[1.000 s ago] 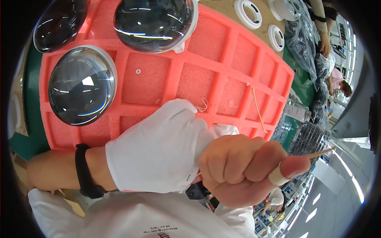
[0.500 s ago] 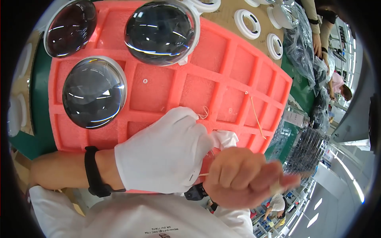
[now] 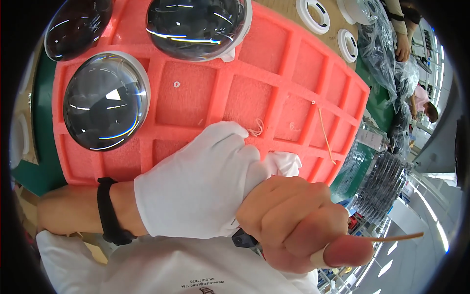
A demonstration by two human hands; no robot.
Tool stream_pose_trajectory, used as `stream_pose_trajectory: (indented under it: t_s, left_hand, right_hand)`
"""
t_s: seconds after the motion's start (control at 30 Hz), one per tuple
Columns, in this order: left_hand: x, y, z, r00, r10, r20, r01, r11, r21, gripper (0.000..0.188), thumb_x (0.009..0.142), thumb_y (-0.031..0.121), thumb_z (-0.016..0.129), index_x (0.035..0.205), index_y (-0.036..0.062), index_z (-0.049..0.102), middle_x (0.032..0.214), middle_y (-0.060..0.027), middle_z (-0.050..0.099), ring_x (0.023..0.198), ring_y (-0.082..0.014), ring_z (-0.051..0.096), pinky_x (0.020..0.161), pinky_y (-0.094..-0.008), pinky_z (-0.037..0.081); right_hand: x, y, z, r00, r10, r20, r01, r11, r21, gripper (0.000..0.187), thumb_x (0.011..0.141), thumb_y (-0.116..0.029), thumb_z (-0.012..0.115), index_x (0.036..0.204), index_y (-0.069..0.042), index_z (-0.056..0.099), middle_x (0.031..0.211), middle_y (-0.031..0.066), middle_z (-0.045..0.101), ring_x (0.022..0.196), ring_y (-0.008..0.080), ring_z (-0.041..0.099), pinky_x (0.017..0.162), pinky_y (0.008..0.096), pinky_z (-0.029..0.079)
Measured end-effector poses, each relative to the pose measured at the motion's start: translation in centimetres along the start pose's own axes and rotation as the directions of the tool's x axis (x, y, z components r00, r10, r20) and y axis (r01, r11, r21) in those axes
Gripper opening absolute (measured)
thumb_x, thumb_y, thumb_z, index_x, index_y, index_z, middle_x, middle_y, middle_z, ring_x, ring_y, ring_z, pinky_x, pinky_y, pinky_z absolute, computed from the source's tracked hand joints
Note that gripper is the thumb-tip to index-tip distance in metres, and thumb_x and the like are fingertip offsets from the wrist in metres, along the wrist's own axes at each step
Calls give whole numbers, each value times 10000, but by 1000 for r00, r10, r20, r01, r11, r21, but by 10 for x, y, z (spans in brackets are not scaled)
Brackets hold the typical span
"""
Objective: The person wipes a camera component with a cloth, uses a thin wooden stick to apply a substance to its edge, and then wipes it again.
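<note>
My left hand, in a white glove with a black wristband, is closed in a fist over the near edge of the pink foam tray. Pressed against it is my bare right hand, fingers curled. A thin tan cord sticks out to the right from beside its thumb, which has a pale wrap. What the left fist holds, if anything, is hidden. Crumpled white cloth lies behind the hands. A similar yellowish cord, a tangled pale thread and a small white ring rest on the tray.
Three glossy domes sit on the tray: a grey one and two dark ones, middle and left. White rings lie on cardboard beyond. Clear plastic bags, another person's hand and stacked clear plastic pieces are at right.
My right hand has come nearer the camera and turned, now pressed to the left fist. The cord end shows clearly beyond its thumb. The tray has shifted slightly upward in view.
</note>
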State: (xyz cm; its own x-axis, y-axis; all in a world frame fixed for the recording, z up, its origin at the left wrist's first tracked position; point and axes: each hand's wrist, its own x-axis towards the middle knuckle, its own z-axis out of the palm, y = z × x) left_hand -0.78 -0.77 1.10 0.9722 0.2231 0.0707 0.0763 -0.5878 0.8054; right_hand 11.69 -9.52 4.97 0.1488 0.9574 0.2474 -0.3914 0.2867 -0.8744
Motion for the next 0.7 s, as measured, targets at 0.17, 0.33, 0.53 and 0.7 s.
stream_pose_trajectory:
  t_s: [0.17, 0.33, 0.53, 0.7]
  left_hand:
    - [0, 2, -4, 1000, -4, 22, 4, 1000, 11, 333, 773, 232, 697, 1044, 88, 569, 960, -31, 561, 915, -235, 565, 1066, -444, 384]
    - [1, 3, -3, 1000, -17, 1, 17, 1000, 20, 350, 766, 242, 708, 1044, 81, 569, 930, -52, 566, 907, -248, 569, 1058, -444, 382]
    - [4, 3, 0, 1000, -12, -7, 12, 1000, -17, 439, 680, 254, 796, 1013, 66, 579, 895, -84, 567, 886, -287, 569, 983, -459, 416]
    - [2, 2, 3, 994, 9, -107, -10, 1000, -10, 488, 619, 253, 846, 985, 64, 584, 887, -90, 560, 864, -306, 559, 948, -445, 428]
  right_hand:
    - [4, 2, -1, 999, 21, 25, -21, 1000, 1, 650, 1073, -547, 302, 585, -118, 284, 448, 5, 321, 323, 123, 235, 309, 295, 183]
    - [-1, 4, -9, 999, 53, 3, -53, 989, 135, 629, 1089, -494, 312, 585, -118, 297, 448, 5, 327, 325, 123, 244, 309, 284, 182]
    - [-6, 8, -23, 984, 86, -159, 16, 836, 548, 599, 1104, -497, 235, 640, -123, 299, 463, -7, 282, 343, 112, 198, 312, 277, 158]
    - [-7, 8, -14, 945, -41, -325, 180, 894, 411, 564, 1105, -506, 197, 693, -130, 275, 484, -9, 240, 371, 101, 148, 325, 274, 132]
